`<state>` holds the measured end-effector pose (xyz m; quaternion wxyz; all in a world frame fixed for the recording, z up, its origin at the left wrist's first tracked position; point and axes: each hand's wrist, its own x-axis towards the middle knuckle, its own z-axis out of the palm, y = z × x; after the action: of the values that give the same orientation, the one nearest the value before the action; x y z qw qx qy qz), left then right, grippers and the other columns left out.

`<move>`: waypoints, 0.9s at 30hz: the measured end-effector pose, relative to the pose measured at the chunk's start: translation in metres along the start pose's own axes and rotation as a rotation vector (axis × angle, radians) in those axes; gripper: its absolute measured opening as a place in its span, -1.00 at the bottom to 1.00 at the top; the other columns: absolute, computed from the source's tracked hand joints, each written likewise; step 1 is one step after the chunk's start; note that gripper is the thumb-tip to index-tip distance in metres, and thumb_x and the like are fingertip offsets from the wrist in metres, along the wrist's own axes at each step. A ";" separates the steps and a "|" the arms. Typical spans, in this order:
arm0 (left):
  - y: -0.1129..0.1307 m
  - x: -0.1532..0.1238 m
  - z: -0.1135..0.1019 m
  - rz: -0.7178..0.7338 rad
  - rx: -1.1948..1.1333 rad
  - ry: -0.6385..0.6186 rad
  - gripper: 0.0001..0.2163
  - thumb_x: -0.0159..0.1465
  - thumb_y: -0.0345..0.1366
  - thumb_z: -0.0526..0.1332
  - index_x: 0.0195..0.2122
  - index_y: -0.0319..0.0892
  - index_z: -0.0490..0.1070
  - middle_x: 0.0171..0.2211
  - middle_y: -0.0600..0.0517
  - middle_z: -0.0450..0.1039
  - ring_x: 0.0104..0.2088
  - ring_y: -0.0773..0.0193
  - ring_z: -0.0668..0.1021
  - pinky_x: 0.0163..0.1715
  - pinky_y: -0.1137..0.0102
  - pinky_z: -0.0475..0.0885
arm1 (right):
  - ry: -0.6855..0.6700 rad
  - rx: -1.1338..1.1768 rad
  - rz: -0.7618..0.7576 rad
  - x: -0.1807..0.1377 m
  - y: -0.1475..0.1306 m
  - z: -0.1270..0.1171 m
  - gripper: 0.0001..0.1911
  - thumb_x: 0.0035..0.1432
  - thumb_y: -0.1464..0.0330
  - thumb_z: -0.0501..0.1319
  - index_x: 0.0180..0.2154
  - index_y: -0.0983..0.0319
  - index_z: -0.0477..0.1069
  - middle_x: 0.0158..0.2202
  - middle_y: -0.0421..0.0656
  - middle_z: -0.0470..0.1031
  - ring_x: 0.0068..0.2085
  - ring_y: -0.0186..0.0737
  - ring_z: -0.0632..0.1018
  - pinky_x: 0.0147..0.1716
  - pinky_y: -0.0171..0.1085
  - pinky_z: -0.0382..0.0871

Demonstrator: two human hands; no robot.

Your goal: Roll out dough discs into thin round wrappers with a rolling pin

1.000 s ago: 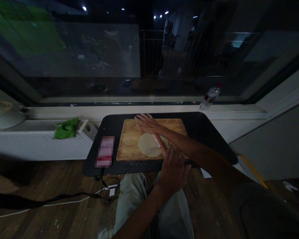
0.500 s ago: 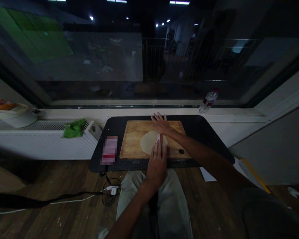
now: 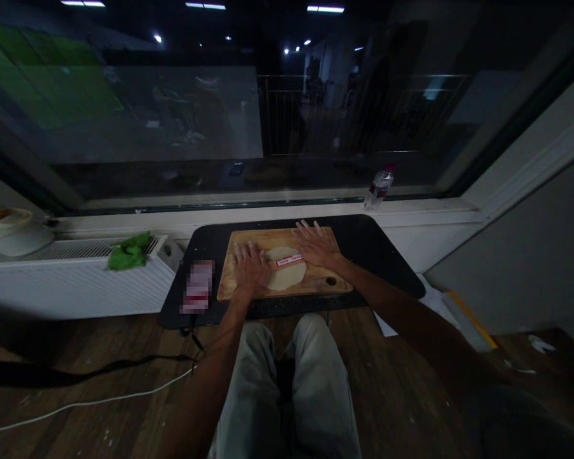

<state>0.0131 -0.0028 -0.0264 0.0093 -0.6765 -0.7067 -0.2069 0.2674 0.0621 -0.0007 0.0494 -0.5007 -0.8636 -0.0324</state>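
Note:
A flat, pale round of dough (image 3: 286, 280) lies on the wooden cutting board (image 3: 318, 289). Across its upper part runs a thin rolling pin (image 3: 290, 260) with a red-and-white label, tilted slightly up to the right. My left hand (image 3: 251, 266) rests palm down over the pin's left end, fingers stretched out toward the window. Over the right end lies my right hand (image 3: 314, 245), also flat with its fingers spread. Both ends of the pin are hidden beneath my palms.
The board sits on a small black table (image 3: 370, 255). A phone-like blurred pink object (image 3: 198, 287) lies at the table's left. A plastic bottle (image 3: 379, 189) stands on the windowsill, and a green cloth (image 3: 129, 251) hangs over the radiator (image 3: 76, 280). Cables (image 3: 124, 396) cross the floor.
The rolling pin has turned from pointing away from me to lying nearly sideways. My left hand has moved left and forward with its end; my right hand stays near the board's upper right.

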 end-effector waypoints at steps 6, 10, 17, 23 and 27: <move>-0.007 0.031 0.004 0.033 0.081 -0.143 -0.36 0.54 -0.28 0.06 0.60 -0.41 0.25 0.59 -0.45 0.28 0.66 -0.32 0.22 0.59 -0.24 0.20 | -0.009 0.013 0.054 -0.019 -0.006 0.009 -0.24 0.61 0.22 -0.02 0.68 0.34 0.08 0.71 0.13 0.04 0.73 0.16 0.01 0.68 0.31 -0.15; -0.013 0.040 0.010 0.077 0.071 -0.179 -0.39 0.58 -0.27 0.00 0.59 -0.40 0.26 0.59 -0.41 0.29 0.65 -0.26 0.24 0.60 -0.19 0.19 | 0.010 0.030 0.076 -0.036 -0.017 0.011 -0.27 0.62 0.26 -0.04 0.67 0.30 0.12 0.69 0.11 0.12 0.71 0.15 0.09 0.68 0.34 -0.14; -0.015 0.051 0.014 0.120 0.058 -0.214 -0.41 0.65 -0.14 -0.06 0.58 -0.37 0.27 0.58 -0.37 0.32 0.64 -0.23 0.29 0.59 -0.14 0.23 | -0.030 0.021 0.159 -0.059 -0.043 0.008 -0.31 0.64 0.26 -0.04 0.63 0.38 0.21 0.67 0.14 0.15 0.70 0.20 0.13 0.69 0.29 -0.10; -0.013 0.055 0.008 0.132 0.076 -0.274 -0.39 0.65 -0.17 -0.09 0.62 -0.37 0.21 0.62 -0.32 0.26 0.66 -0.15 0.24 0.63 -0.06 0.18 | 0.065 0.050 0.273 -0.086 -0.081 0.012 -0.32 0.67 0.23 0.02 0.62 0.39 0.21 0.65 0.21 0.21 0.67 0.27 0.19 0.63 0.31 0.08; -0.012 0.054 0.006 0.154 0.066 -0.272 -0.40 0.65 -0.21 -0.10 0.61 -0.35 0.23 0.62 -0.30 0.26 0.66 -0.14 0.25 0.62 -0.11 0.18 | 0.110 0.064 0.388 -0.093 -0.108 0.013 -0.30 0.67 0.26 -0.03 0.63 0.47 0.14 0.61 0.31 0.27 0.63 0.25 0.30 0.59 0.26 0.17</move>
<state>-0.0008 0.0503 -0.0196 -0.0485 -0.7499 -0.6538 -0.0886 0.2190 -0.0704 -0.0250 0.1178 -0.6534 -0.7475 -0.0220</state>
